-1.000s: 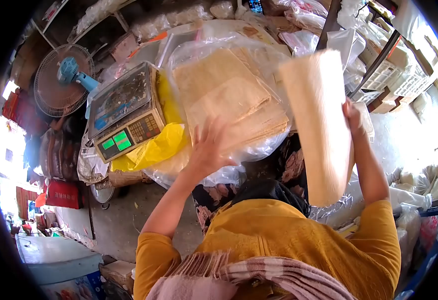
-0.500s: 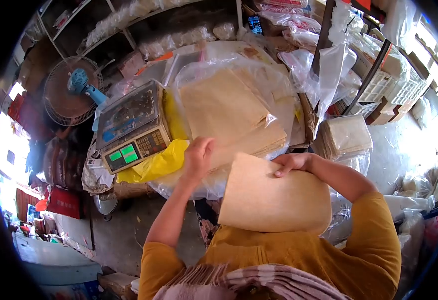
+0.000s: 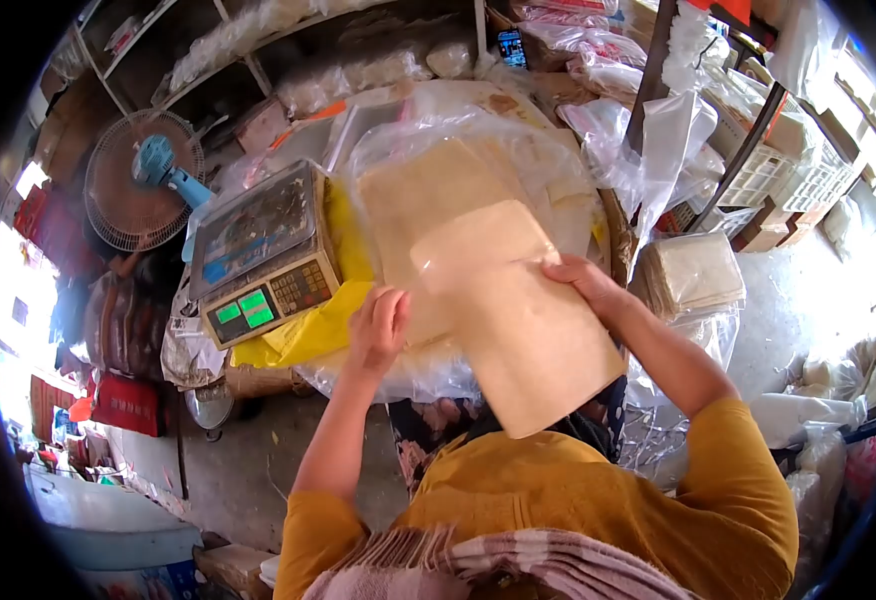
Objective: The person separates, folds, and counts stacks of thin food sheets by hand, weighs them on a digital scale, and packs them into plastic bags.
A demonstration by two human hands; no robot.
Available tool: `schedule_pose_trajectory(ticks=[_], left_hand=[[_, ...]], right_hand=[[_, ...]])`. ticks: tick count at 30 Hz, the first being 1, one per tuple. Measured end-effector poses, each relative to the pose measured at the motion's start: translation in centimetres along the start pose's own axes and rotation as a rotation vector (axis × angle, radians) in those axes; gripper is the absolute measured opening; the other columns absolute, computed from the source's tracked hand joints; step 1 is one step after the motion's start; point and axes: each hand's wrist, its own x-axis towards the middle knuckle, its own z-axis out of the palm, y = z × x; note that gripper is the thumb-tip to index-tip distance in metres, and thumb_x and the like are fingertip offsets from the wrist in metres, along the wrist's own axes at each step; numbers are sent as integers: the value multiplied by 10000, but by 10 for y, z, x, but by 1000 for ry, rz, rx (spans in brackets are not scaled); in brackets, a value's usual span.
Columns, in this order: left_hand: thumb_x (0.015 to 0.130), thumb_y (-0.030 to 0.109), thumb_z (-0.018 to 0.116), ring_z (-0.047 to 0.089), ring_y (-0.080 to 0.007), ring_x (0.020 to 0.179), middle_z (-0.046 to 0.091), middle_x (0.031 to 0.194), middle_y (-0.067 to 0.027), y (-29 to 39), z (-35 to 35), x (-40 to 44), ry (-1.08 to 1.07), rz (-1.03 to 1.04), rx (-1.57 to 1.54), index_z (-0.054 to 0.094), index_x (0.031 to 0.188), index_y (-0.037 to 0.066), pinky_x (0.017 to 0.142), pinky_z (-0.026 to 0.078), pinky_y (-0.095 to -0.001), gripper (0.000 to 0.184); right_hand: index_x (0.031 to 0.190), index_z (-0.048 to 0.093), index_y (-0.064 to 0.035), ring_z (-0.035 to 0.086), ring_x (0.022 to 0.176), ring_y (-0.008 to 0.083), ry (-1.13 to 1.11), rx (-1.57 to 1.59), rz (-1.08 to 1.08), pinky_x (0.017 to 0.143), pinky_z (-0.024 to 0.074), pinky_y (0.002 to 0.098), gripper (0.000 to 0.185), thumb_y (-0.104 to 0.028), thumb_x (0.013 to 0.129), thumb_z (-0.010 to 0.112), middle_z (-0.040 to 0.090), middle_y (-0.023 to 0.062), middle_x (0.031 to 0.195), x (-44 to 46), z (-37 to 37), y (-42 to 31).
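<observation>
My right hand grips a tan sheet by its right edge, thumb on top. The sheet hangs tilted over my lap and the near side of the table, and it looks thin and flexible. Behind it, a stack of similar tan sheets lies on clear plastic; the held sheet hides part of it. My left hand is closed, its fingers curled with nothing showing in them, apart from the held sheet. It hovers beside a yellow plastic bag and a digital scale with a lit green display.
A fan stands left of the scale. On the right, another wrapped stack of sheets rests beside the table, near a dark upright post and white crates. Shelves with bagged goods line the back.
The held sheet has moved up and away from my body, turning over the stack. My right hand has risen with it. My left hand has shifted slightly left and nearer to me, still closed.
</observation>
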Motion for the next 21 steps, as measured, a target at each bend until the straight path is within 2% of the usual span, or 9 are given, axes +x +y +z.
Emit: schedule_pose_trajectory(ticks=[1, 4, 6, 7, 9, 14, 16, 19, 21], left_hand=[[848, 81, 593, 602, -276, 695, 601, 848, -121, 3, -3, -6, 25, -1, 39, 546, 946, 28, 558, 476, -344, 121], [859, 135, 595, 612, -200, 775, 612, 913, -57, 19, 9, -53, -10, -777, -330, 535, 978, 41, 616, 480, -318, 163], [833, 185, 628, 598, -161, 886, 595, 1026, -25, 35, 9, -66, -171, -1443, -1158, 523, 1074, 60, 714, 482, -292, 291], [788, 209, 668, 595, -184, 923, 568, 1108, -50, 55, 9, -61, -168, -1642, -1485, 489, 1164, 51, 795, 482, -305, 446], [771, 157, 671, 595, -206, 937, 573, 1100, -96, 80, 14, -46, -204, -1463, -1616, 475, 1182, 2, 823, 483, -326, 481], [749, 69, 652, 595, -222, 920, 581, 1064, -124, 85, 34, -42, -132, -1493, -1496, 493, 1139, -30, 799, 495, -354, 433], [744, 58, 652, 592, -222, 920, 582, 1060, -122, 87, 41, -34, -82, -1477, -1478, 498, 1135, -30, 796, 492, -351, 429], [740, 74, 667, 578, -213, 940, 581, 1056, -109, 89, 52, -24, -73, -1459, -1392, 495, 1145, -29, 813, 476, -339, 452], [733, 90, 684, 567, -207, 957, 582, 1046, -100, 89, 57, -24, -121, -1472, -1306, 486, 1158, -30, 826, 463, -329, 484]], right_hand=[[1129, 506, 43, 643, 829, 213, 4, 32, -17, 746, 535, 342, 379, -195, 850, 604, 631, 140, 967, 8, 3, 7], [1153, 502, 32, 634, 874, 207, 30, 8, -83, 791, 518, 346, 380, -214, 872, 571, 620, 125, 1018, 23, 19, 22], [1155, 495, 29, 629, 884, 204, 78, 24, -112, 785, 520, 349, 372, -207, 876, 569, 615, 122, 1021, 29, 27, 26], [1147, 495, 37, 628, 885, 209, 87, 34, -100, 781, 519, 348, 386, -215, 868, 585, 613, 125, 1021, 32, 23, 27], [1133, 495, 53, 627, 888, 218, 102, 50, -75, 775, 519, 346, 417, -232, 853, 618, 607, 132, 1020, 39, 14, 29], [1257, 422, 23, 580, 1020, 237, -39, 284, 71, 866, 477, 370, 552, -351, 873, 550, 558, 164, 1166, -14, -18, 44], [1367, 300, -47, 436, 1214, 258, -168, 432, -24, 1005, 348, 430, 724, -408, 811, 592, 426, 135, 1340, -46, -27, 74], [1396, 261, -123, 319, 1293, 306, -400, 586, -204, 1024, 269, 541, 745, -368, 789, 618, 334, 105, 1407, -75, -8, 101], [1307, 363, -55, 459, 1183, 317, -128, 560, -197, 960, 381, 522, 533, -214, 845, 573, 465, 139, 1285, -72, 10, 108]])
